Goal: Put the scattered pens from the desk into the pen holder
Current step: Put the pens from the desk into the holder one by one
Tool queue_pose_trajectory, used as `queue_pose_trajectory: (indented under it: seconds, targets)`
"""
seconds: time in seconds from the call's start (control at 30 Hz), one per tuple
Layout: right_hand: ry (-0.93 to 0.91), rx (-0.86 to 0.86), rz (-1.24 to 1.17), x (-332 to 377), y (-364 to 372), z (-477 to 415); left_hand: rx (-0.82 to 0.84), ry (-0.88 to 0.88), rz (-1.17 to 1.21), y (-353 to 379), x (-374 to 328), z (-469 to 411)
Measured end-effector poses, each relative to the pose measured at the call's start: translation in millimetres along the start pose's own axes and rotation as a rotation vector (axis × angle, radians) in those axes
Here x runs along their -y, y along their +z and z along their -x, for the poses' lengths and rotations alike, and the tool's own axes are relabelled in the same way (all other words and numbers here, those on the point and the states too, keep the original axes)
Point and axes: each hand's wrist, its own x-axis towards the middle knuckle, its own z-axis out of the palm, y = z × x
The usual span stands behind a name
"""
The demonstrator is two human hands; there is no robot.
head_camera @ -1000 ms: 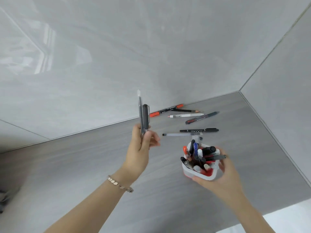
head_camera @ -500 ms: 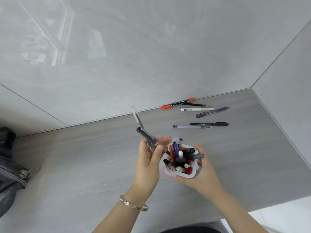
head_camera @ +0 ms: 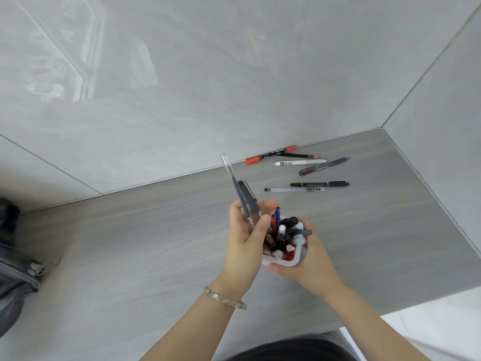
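My left hand [head_camera: 244,238] grips two pens [head_camera: 240,194], one clear and one dark grey, tilted with their lower ends at the rim of the pen holder [head_camera: 289,260]. The holder is white and red, packed with several pens, and my right hand [head_camera: 309,261] holds it from below and the right, above the grey desk [head_camera: 130,243]. Several pens lie on the desk beyond: an orange marker [head_camera: 270,155], a black pencil [head_camera: 299,155], a white pen [head_camera: 299,162], a dark grey pen [head_camera: 324,166], a black marker [head_camera: 319,183] and a clear pen [head_camera: 294,189].
Glossy grey walls [head_camera: 234,74] bound the desk at the back and on the right. A grey bag [head_camera: 15,277] with a metal zipper pull lies at the left edge. The desk's front edge runs at lower right over a white floor.
My left hand has swung the two pens from upright down to the holder's rim. The holder in my right hand came closer to the left hand.
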Motion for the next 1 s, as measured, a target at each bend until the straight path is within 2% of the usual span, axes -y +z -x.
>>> queue_pose_trajectory:
  seconds: [0.13,0.37,0.5,0.6,0.67,0.73,0.9,1.0]
  targets:
    - [-0.014,0.008,0.006,2.0,0.6,-0.7,0.014,0.050,-0.099,2.7,-3.4,-0.3]
    - [-0.026,-0.003,0.050,-0.8,-1.7,-0.9,0.186,0.001,-0.410,-14.0,11.5,2.7]
    - [-0.035,-0.010,0.106,2.2,-0.4,-1.0,0.198,-0.009,-0.231,-16.2,5.3,6.0]
    - [-0.014,-0.005,0.088,2.9,-0.7,0.6,0.011,0.089,-0.185,-22.2,-6.3,4.5]
    - [-0.015,0.002,0.089,5.0,-1.0,3.0,-0.161,0.081,-0.081,-28.7,-13.8,1.3]
    - [-0.017,0.004,0.101,6.0,-1.2,3.7,-0.246,0.061,-0.039,-35.9,-20.5,-1.9]
    - [-0.011,0.001,0.082,6.1,0.2,3.0,-0.193,0.072,-0.027,-45.8,-24.1,-5.6]
    - [-0.012,-0.001,0.079,5.7,0.2,3.3,-0.149,0.042,0.090,-43.4,-26.7,-3.0]
